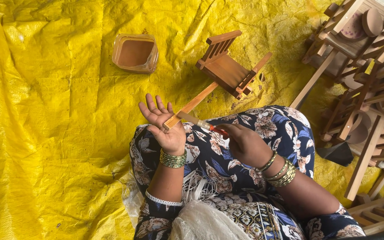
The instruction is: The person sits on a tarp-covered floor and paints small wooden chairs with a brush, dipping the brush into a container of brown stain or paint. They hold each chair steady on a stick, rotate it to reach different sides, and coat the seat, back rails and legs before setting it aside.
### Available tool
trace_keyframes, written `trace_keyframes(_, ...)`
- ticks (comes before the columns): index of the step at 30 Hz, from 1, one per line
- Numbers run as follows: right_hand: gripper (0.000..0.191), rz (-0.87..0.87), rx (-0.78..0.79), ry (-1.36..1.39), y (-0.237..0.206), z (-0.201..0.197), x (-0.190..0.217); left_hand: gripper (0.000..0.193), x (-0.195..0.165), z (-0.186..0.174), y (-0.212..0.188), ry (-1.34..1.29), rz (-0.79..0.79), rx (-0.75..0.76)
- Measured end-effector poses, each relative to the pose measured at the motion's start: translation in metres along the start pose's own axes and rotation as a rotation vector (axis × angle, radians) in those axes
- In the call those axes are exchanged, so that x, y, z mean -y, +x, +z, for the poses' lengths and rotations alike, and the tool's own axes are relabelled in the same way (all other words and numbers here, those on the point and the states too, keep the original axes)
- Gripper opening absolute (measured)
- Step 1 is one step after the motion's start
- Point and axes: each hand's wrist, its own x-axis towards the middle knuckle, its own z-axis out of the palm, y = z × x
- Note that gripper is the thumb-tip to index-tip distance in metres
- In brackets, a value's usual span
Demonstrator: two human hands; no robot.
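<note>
My left hand (pixel 164 126) is palm up with fingers spread, and the end of a long wooden handle rests against the palm near the thumb. That handle belongs to a small wooden toy cart (pixel 226 70), stained reddish brown, which lies out on the yellow tarp. My right hand (pixel 244 143) is closed around a small paintbrush (pixel 201 124) with a red ferrule. The brush tip touches the handle's end close to my left palm. Both wrists wear green and gold bangles. My lap is covered by dark floral cloth.
A square plastic tub (pixel 135 53) of brown stain sits on the yellow tarp (pixel 45 111) beyond my left hand. Several unfinished wooden carts and frames (pixel 370 80) are piled at the right, with more wooden frames (pixel 378 213) at the lower right.
</note>
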Motion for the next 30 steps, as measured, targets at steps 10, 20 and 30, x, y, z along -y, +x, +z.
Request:
trace_keyframes(10, 0.036, 0.008, -0.108, -0.409, 0.012, 0.009, 0.002, 0.103, 0.000, 0.000, 0.001, -0.001, -0.011, -0.030)
trace_keyframes(20, 0.046, -0.192, -0.119, -0.248, -0.012, 0.024, 0.013, 0.100, 0.007, -0.001, 0.000, -0.041, 0.029, -0.023)
trace_keyframes(30, 0.034, 0.401, -0.037, -0.318, 0.009, 0.032, -0.068, 0.096, 0.005, -0.002, 0.000, 0.037, 0.020, -0.017)
